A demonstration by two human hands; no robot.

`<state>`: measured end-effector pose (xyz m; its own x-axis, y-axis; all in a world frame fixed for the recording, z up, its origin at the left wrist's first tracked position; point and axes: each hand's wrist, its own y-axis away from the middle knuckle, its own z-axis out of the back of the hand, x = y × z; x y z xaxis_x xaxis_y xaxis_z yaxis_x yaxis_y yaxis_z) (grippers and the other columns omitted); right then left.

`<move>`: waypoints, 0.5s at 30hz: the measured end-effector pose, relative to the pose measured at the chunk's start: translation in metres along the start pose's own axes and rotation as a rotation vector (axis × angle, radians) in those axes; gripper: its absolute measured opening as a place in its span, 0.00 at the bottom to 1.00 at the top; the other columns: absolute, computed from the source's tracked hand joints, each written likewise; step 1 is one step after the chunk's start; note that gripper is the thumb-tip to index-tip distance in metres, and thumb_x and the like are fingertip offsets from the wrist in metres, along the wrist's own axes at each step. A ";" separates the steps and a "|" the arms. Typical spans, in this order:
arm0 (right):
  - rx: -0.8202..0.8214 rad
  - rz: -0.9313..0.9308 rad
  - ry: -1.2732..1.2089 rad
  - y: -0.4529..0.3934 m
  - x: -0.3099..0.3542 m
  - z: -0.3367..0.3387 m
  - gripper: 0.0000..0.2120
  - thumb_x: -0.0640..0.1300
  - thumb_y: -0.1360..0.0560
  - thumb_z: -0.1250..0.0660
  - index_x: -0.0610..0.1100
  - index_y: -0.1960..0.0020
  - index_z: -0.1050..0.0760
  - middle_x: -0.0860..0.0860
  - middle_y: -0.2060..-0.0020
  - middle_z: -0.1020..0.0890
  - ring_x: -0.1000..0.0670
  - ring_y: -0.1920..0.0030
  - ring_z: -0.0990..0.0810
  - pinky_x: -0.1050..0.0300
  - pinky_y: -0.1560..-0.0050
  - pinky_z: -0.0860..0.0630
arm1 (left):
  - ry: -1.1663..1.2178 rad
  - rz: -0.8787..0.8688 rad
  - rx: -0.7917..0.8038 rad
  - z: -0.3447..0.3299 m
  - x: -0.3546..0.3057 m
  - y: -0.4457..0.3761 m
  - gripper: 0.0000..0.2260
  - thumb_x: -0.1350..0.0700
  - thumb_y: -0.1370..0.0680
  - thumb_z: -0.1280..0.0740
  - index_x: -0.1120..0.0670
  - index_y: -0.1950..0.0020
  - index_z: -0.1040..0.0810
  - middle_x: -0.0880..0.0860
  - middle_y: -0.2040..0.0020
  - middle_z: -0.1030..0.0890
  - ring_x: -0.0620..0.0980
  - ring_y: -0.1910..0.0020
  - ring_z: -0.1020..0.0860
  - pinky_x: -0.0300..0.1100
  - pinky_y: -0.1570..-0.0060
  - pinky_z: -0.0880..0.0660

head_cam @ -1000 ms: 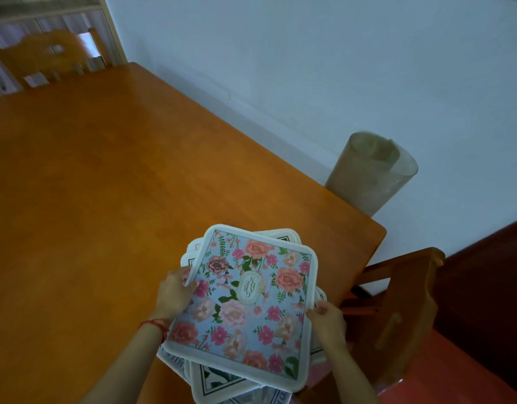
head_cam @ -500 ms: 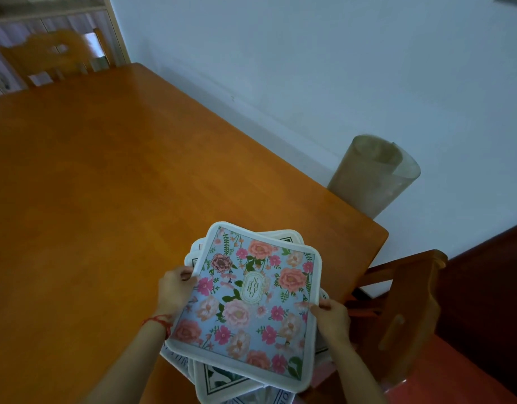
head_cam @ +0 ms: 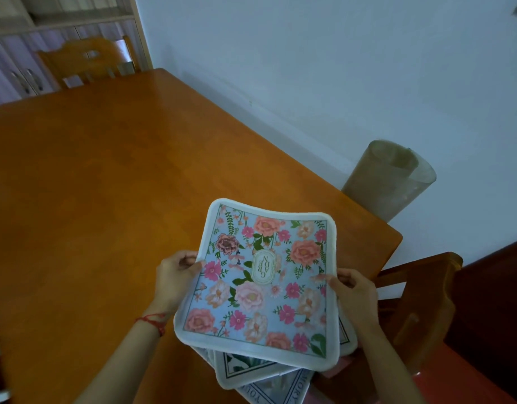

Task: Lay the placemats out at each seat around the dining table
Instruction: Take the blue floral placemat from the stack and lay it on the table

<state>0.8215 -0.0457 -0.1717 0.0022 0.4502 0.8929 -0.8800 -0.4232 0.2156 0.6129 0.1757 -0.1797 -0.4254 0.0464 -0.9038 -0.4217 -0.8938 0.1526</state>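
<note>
A floral placemat (head_cam: 263,284) with a pale blue ground, pink flowers and a white border is held above the near right corner of the wooden dining table (head_cam: 91,199). My left hand (head_cam: 175,275) grips its left edge. My right hand (head_cam: 353,290) grips its right edge. Under it lies a stack of other placemats (head_cam: 251,371), white-bordered with dark printed lines, mostly hidden by the floral one.
A wooden chair (head_cam: 420,310) stands at the table's right end, close to my right arm. Another chair (head_cam: 85,62) is at the far side. A rolled translucent sheet (head_cam: 388,179) leans by the wall. Cabinets (head_cam: 23,53) stand at the far left.
The floral placemat has risen and turned squarer to me, held by both side edges. My head has tipped up, showing more of the far chair and cabinets.
</note>
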 end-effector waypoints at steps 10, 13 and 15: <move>0.086 0.167 -0.002 0.021 0.041 0.011 0.04 0.39 0.28 0.31 0.47 0.56 0.23 0.55 0.64 0.19 0.63 0.70 0.20 0.71 0.74 0.27 | 0.085 -0.013 -0.071 0.049 -0.020 0.042 0.05 0.62 0.27 0.32 0.52 0.58 0.23 0.53 0.61 0.18 0.49 0.63 0.18 0.40 0.67 0.20; 0.130 0.214 0.029 0.026 0.050 0.015 0.04 0.40 0.28 0.31 0.48 0.55 0.23 0.56 0.63 0.20 0.65 0.69 0.21 0.73 0.74 0.27 | 0.096 0.003 -0.103 0.060 -0.025 0.062 0.03 0.61 0.27 0.32 0.54 0.56 0.23 0.54 0.60 0.18 0.50 0.62 0.18 0.42 0.66 0.19; 0.158 0.244 0.046 0.027 0.054 0.017 0.05 0.40 0.28 0.31 0.47 0.54 0.23 0.56 0.63 0.19 0.65 0.68 0.21 0.73 0.73 0.27 | 0.087 0.003 -0.136 0.065 -0.027 0.077 0.03 0.61 0.27 0.31 0.54 0.56 0.23 0.54 0.60 0.19 0.50 0.62 0.18 0.38 0.68 0.20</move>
<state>0.8058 -0.0463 -0.1106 -0.2247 0.3537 0.9079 -0.7669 -0.6390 0.0591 0.5394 0.1345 -0.1174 -0.3531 0.0096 -0.9355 -0.3052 -0.9464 0.1054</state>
